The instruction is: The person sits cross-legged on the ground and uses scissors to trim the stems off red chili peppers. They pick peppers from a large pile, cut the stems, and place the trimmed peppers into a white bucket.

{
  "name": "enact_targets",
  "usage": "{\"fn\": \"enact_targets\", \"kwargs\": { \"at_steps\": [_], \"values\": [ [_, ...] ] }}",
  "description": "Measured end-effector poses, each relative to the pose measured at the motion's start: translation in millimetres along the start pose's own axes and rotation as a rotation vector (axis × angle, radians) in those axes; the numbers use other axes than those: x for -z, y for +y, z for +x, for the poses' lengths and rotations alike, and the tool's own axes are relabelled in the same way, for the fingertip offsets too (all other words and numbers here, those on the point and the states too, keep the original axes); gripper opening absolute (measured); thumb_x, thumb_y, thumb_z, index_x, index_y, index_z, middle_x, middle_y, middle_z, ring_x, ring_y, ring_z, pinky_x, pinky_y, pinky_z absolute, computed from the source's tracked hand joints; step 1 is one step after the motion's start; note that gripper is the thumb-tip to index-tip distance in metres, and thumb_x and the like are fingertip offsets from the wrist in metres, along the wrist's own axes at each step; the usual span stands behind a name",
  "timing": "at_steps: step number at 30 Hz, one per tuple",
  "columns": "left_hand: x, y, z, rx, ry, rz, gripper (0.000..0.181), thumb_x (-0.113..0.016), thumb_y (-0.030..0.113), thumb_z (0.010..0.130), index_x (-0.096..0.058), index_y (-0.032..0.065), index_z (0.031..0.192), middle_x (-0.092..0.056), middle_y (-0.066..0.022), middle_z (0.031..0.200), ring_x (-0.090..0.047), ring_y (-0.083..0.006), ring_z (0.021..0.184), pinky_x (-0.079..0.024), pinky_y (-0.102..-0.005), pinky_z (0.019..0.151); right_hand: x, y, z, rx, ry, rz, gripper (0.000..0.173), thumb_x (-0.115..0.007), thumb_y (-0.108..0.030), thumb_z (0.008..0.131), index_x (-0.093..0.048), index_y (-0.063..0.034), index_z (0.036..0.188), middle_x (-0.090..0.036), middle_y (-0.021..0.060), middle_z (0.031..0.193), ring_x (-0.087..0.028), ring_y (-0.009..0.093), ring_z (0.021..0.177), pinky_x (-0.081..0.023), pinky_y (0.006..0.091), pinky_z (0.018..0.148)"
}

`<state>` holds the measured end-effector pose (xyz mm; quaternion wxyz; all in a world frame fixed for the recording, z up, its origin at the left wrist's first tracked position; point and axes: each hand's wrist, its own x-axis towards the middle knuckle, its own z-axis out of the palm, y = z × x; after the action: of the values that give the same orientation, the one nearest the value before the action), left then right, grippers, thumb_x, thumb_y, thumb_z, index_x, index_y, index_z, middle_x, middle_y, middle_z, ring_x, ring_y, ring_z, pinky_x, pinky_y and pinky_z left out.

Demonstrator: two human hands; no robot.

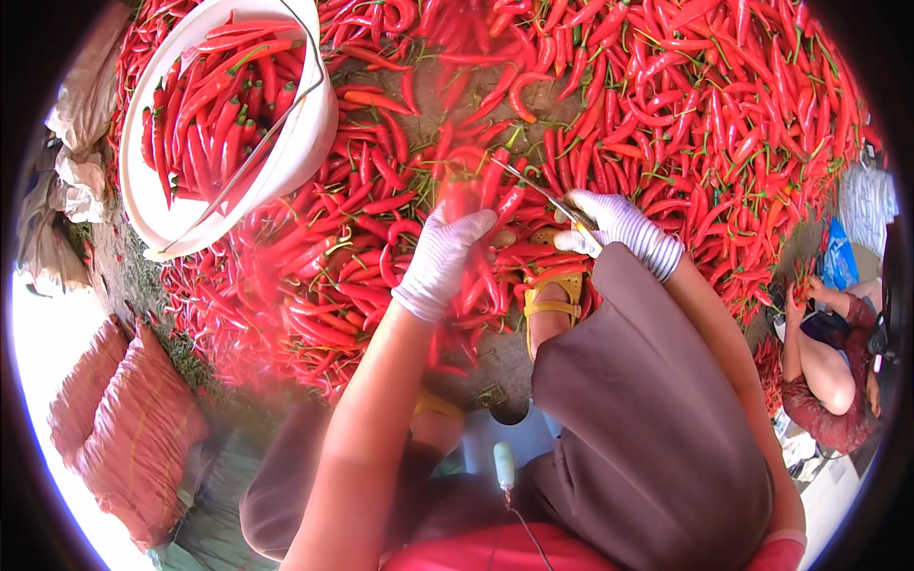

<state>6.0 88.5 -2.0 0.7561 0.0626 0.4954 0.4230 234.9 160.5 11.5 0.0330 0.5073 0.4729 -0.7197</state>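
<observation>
My left hand (446,260), in a striped white glove, is closed around several red chilli peppers (508,203), whose green stems point away from me. Just right of them, my gloved right hand (618,225) holds a pair of scissors (546,193) with the blades pointing up and left towards the stems. Part of the scissors' handles is hidden by my fingers and knee. A wide heap of loose red chillies (714,128) lies around both hands. Blur covers part of the view near my left hand.
A white bucket (314,150) with a wire handle holds chillies at the upper left. Filled red mesh sacks (136,435) lie at the lower left. My foot in a yellow sandal (553,307) stands among the chillies. At the far right a person (828,371) sits holding chillies.
</observation>
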Motion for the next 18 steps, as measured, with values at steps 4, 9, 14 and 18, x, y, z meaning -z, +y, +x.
{"fn": "enact_targets", "kwargs": {
  "at_steps": [4, 9, 14, 18],
  "values": [
    [3, -10, -4, -0.022, 0.01, -0.045, 0.037, -0.063, 0.018, 0.084, -0.05, 0.0058, 0.117, -0.062, -0.0081, 0.102, -0.065, -0.0202, 0.077, -0.051, -0.0286, 0.057, -4, 1, -3, -0.166, 0.042, 0.321, 0.021, -0.049, -0.02, 0.095, -0.052, 0.0008, 0.095, -0.051, 0.0056, 0.077, -0.057, 0.013, 0.069, -0.054, 0.0271, 0.067],
    [0, -13, -6, -0.032, 0.052, -0.038, 0.033, -0.063, 0.014, 0.084, -0.052, 0.0065, 0.114, -0.062, -0.0075, 0.1, -0.065, -0.019, 0.075, -0.05, -0.027, 0.053, -2, 5, -4, -0.136, 0.034, 0.212, 0.021, -0.055, -0.022, 0.093, -0.053, -0.0013, 0.087, -0.052, 0.0051, 0.073, -0.055, 0.013, 0.065, -0.051, 0.0279, 0.064],
    [1, -18, -3, -0.022, 0.113, -0.048, 0.026, -0.063, 0.011, 0.083, -0.054, 0.0057, 0.107, -0.065, -0.0078, 0.093, -0.065, -0.0193, 0.073, -0.05, -0.0267, 0.051, 4, 9, -8, 0.116, 0.095, -0.455, 0.028, -0.069, -0.028, 0.083, -0.055, -0.0035, 0.083, -0.054, 0.0033, 0.067, -0.052, 0.014, 0.064, -0.046, 0.0314, 0.061],
    [-5, -16, -4, -0.029, 0.097, -0.007, 0.022, -0.062, 0.01, 0.084, -0.056, 0.0053, 0.104, -0.065, -0.007, 0.087, -0.065, -0.0177, 0.07, -0.05, -0.0261, 0.05, 7, 34, 1, 0.035, 0.056, 0.086, 0.037, -0.072, -0.031, 0.081, -0.055, -0.0015, 0.096, -0.057, 0.0063, 0.077, -0.052, 0.013, 0.072, -0.046, 0.0318, 0.069]
  ]
}}
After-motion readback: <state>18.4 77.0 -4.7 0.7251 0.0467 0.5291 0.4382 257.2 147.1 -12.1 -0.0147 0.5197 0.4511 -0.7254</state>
